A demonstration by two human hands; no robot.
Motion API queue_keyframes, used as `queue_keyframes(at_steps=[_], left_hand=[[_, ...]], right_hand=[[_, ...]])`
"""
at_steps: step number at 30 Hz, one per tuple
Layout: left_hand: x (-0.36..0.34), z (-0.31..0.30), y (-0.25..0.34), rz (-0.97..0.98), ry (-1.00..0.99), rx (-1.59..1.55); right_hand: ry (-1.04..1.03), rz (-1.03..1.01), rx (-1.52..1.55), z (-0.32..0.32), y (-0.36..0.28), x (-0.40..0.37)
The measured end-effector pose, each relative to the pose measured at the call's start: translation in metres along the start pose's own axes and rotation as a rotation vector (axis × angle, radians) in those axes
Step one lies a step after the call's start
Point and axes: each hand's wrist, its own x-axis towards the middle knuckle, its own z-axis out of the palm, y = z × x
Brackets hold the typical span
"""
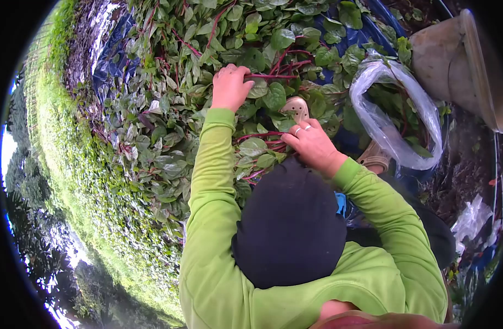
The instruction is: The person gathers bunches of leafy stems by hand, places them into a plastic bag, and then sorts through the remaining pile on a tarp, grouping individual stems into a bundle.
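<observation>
My left hand (231, 86), fingers curled, is closed on a red stem (270, 76) at the upper middle of the head view; its fingertips are partly hidden among the leaves. Lower and to the right, my right hand (315, 147), with rings on it, has thumb and fingers together on red stems (261, 135). Broad green leaves (274, 96) surround both hands. Just right of the leafy pile, an open clear plastic bag (361, 112) has leaves and stems inside.
A beige bucket (446, 71) lies tilted at the upper right. Blue sheeting (115, 57) shows under the plants. A beige clog (297, 108) is between the hands, with another (375, 157) near the bag. Crumpled plastic (472, 219) lies at right. A dark rounded shape (292, 225) fills the lower middle.
</observation>
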Motion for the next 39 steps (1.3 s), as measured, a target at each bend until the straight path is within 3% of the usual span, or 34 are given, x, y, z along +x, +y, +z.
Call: queue_keyframes(at_steps=[3,4,8,11,16,20,23,27,28,33,36,37,39], left_hand=[[-0.024,-0.011,0.012,-0.067,-0.005,-0.12],[-0.035,-0.016,0.019,-0.029,0.039,-0.131],[-0.078,-0.003,0.043,-0.197,0.193,-0.382],[-0.11,0.013,0.051,-0.409,0.052,-0.683],[-0.145,0.021,0.047,-0.403,-0.081,-1.079],[-0.164,0.026,0.039,-0.429,-0.173,-1.277],[-0.153,0.006,0.055,-0.704,-0.337,-1.509],[-0.142,0.012,0.075,-0.621,-0.23,-1.015],[-0.145,0.019,0.078,-0.6,-0.124,-1.106],[-0.15,0.032,0.084,-0.641,0.358,-0.958],[-0.158,0.022,0.023,-0.845,0.738,-1.057],[-0.169,0.017,-0.007,-0.857,0.779,-0.904],[-0.177,0.007,-0.046,-0.873,0.662,-0.01]], right_hand=[[-0.06,-0.012,0.015,-0.003,0.0,0.002],[-0.051,-0.004,0.016,0.001,0.0,0.004],[-0.041,0.029,0.008,0.007,-0.001,0.005],[0.036,0.034,0.021,0.008,0.001,0.0],[0.212,0.034,-0.03,0.005,-0.003,-0.005],[0.144,0.054,-0.022,0.014,0.0,-0.008],[0.117,0.046,-0.025,0.014,-0.001,-0.008],[0.136,0.005,-0.057,0.012,-0.002,-0.003],[0.114,0.006,-0.06,0.012,-0.002,-0.002],[0.071,-0.011,-0.089,0.015,-0.006,-0.001],[0.11,-0.023,-0.069,0.014,-0.007,-0.003],[0.115,-0.035,-0.072,0.013,-0.006,-0.002],[0.123,-0.051,-0.071,0.012,-0.006,-0.004]])
